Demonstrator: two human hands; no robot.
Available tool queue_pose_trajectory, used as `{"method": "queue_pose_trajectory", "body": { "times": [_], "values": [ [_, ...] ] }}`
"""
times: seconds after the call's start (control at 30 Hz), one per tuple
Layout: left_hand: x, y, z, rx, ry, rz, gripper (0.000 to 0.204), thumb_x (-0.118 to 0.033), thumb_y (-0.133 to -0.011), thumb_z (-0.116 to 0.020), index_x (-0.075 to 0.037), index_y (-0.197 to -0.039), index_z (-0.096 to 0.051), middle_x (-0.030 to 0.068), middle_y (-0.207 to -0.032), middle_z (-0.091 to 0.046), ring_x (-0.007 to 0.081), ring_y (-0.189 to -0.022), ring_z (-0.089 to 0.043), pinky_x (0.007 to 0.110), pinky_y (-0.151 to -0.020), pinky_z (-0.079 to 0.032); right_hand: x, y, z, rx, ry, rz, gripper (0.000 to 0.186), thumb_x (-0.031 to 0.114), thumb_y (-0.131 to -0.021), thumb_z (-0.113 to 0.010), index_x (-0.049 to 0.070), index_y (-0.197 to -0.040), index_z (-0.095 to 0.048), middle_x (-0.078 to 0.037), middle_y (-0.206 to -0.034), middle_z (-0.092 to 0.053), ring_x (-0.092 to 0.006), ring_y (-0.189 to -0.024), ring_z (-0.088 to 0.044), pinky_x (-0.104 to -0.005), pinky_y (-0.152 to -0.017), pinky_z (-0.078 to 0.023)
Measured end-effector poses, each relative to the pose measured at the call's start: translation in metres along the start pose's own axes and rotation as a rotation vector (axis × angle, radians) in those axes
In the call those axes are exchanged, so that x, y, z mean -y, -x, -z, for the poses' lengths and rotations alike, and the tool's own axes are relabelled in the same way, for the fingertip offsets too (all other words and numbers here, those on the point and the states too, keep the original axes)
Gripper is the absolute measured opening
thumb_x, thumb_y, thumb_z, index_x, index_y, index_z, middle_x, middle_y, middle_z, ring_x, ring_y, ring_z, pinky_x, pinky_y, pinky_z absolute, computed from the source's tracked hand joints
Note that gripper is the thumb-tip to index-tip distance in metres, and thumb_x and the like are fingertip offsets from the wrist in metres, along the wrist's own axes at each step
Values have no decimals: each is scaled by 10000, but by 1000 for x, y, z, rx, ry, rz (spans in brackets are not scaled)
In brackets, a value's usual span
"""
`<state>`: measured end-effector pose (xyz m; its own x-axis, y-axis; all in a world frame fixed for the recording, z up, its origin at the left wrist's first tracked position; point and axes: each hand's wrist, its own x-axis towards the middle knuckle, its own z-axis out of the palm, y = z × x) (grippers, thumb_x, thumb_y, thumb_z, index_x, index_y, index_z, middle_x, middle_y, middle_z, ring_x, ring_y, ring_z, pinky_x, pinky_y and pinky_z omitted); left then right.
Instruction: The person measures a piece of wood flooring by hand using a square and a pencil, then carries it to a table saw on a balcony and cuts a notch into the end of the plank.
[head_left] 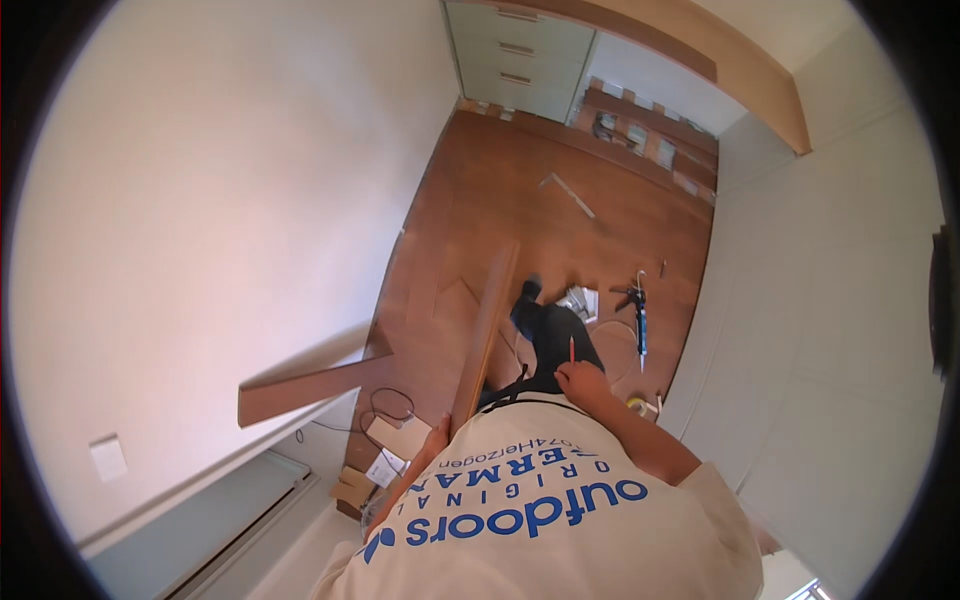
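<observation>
A long brown wooden board (488, 318) slants up from beside my body across the floor. My left hand (438, 436) is at its near end, against the left side, and seems to grip it; the fingers are partly hidden. In front of my waist, over my dark trouser leg, my right hand (582, 382) is closed around a red pencil (572, 348) that points away from me. To the right of that hand a caulking gun (641, 318) with a dark handle lies on the floor.
Farther off, a metal carpenter's square (570, 197) lies on the brown floor (480, 190). Another board (310, 390) leans out from the left wall. Cardboard (400, 436) and a black cable (392, 405) are at lower left. A drawer unit (518, 60) stands at the far end.
</observation>
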<state>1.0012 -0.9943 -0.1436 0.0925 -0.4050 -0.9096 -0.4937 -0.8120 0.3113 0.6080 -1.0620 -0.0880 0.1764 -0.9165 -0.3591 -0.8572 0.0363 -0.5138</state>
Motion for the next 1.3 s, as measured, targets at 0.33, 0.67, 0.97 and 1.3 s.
{"method": "queue_pose_trajectory", "body": {
  "times": [0.33,0.67,0.97,1.3],
  "values": [
    [-317,-49,28,147,-107,161,900,-671,-1019,-192,79,-1296,-605,268,-1262,-628,373,-1206,-593,387,-1030,-432,-104,-212,107,382,-101,-192,308,368,-951,-583,91,-948,-719,-201,-867,-701,-383,-848,-668,-500,-775,-532],
    [-536,-135,46,267,-421,52,868,-658,-1025,-192,48,-1259,-640,271,-1228,-643,366,-1157,-621,403,-1050,-409,-191,-235,181,134,-915,-854,491,428,-963,-624,-5,-736,-680,-70,-658,-636,-156,-636,-537,-359,-622,-435],
    [-810,-280,-64,375,-869,-486,710,-524,-1060,-261,31,-1007,-701,284,-975,-690,451,-935,-658,487,-887,-494,-172,-243,150,159,-995,-1169,456,390,-974,-605,-3,-749,-655,-78,-638,-614,-127,-558,-493,-339,-536,-401],
    [-994,-593,-248,321,-1054,-897,651,-530,-1044,-307,-32,-985,-722,215,-1005,-703,398,-964,-660,500,-878,-506,-198,-286,24,196,-1176,-1097,367,362,-992,-564,49,-826,-659,-93,-700,-660,-161,-575,-570,-327,-512,-428]
  ]
}}
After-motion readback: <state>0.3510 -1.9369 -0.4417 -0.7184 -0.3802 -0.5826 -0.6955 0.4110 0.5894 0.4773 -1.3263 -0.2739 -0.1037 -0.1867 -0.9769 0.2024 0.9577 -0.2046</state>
